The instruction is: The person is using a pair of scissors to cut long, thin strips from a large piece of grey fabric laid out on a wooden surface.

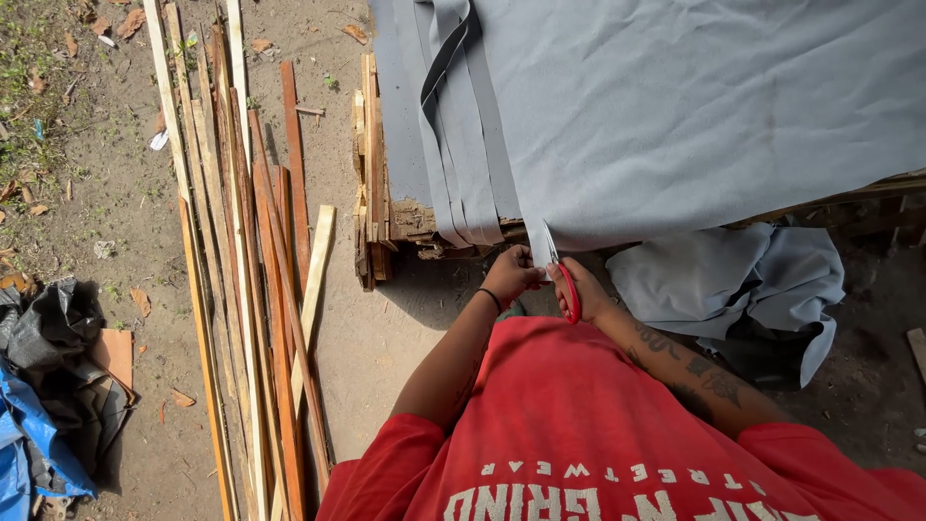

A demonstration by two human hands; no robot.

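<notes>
R hand [585, 289] clenched on red scissors [559, 275], mid-cut; L hand [511, 274] pinches grey fabric [675, 116] edge alongside. Next: keep fabric taut, blades fwd.

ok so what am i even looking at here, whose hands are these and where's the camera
The camera sits on a person's head and looks straight down, so the red shirt at the bottom is their own chest. The two bare hands belong to that person. The right hand holds red-handled scissors with the blades at the edge of a big grey cloth spread over a wooden bench. The left hand pinches the cloth edge beside the blades. Strips of cloth lie along the bench's left side. More cloth is piled on the ground, and long wooden slats lie on the dirt to the left.
</notes>
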